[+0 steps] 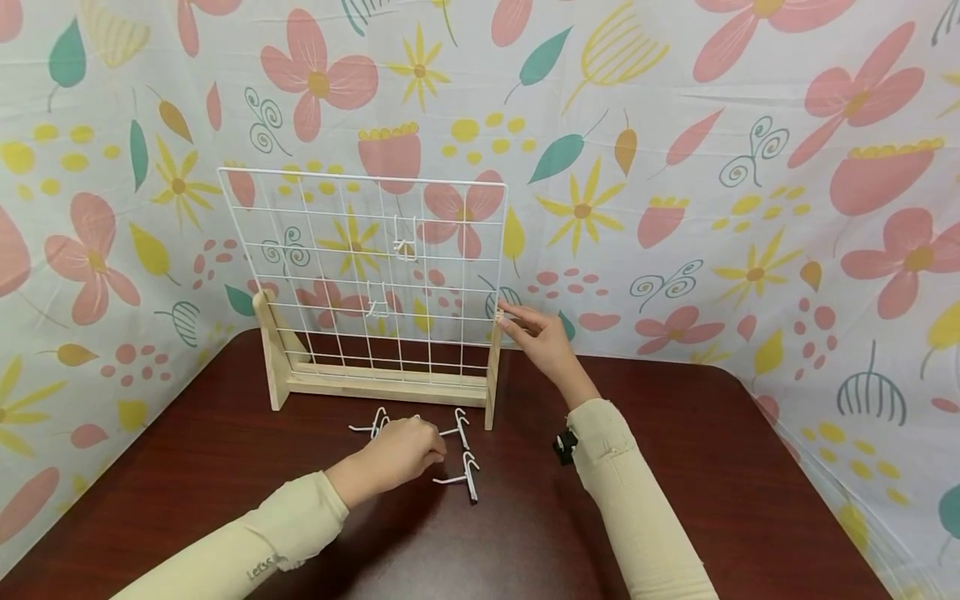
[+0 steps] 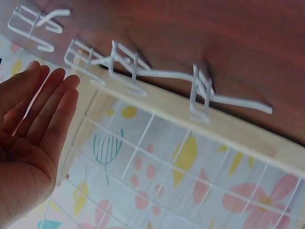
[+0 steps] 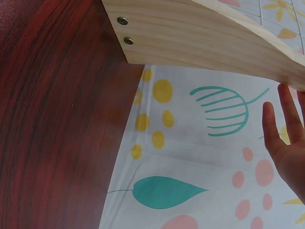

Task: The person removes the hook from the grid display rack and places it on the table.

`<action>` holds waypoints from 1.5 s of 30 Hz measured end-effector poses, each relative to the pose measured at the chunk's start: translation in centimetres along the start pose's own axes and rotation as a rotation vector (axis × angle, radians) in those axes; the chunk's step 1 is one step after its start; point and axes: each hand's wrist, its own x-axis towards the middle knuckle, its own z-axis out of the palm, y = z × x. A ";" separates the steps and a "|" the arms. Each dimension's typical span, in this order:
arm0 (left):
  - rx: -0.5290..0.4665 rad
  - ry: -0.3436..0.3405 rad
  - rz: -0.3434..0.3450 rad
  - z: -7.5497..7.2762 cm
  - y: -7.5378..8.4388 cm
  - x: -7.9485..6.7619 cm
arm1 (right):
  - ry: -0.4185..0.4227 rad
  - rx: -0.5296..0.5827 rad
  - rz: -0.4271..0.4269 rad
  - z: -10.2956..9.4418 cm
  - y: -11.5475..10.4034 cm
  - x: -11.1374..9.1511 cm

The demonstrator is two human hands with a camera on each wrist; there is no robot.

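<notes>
A white wire grid panel (image 1: 360, 177) stands upright in a pale wooden stand (image 1: 274, 362). Two white wire hooks hang on it, an upper hook (image 1: 406, 247) and a lower hook (image 1: 377, 310). My right hand (image 1: 546, 340) touches the top of the stand's right side piece (image 3: 205, 40) with its fingers extended. Over the tabletop in front of the stand is my left hand (image 1: 401, 454), fingers loosely bent and holding nothing in the left wrist view. Several loose hooks lie around it, including a right hook (image 1: 462, 429) and a nearer hook (image 1: 470, 477); the hand partly covers others.
The dark red-brown wooden table (image 1: 540, 533) has a rounded far right corner. A flower-patterned cloth (image 1: 675, 275) hangs behind the table and along its sides. A small black device (image 1: 564, 447) sits at the right sleeve's cuff.
</notes>
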 end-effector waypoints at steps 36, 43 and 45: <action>-0.066 0.509 -0.213 -5.1 -4.2 1.0 | 0.003 0.000 -0.004 0.2 0.1 0.0; -0.011 0.741 -0.231 -5.7 -5.2 1.1 | 0.007 0.009 -0.001 0.1 0.1 0.0; 0.004 0.796 -0.220 -5.8 -5.6 1.1 | 0.007 0.018 -0.005 0.1 0.1 0.1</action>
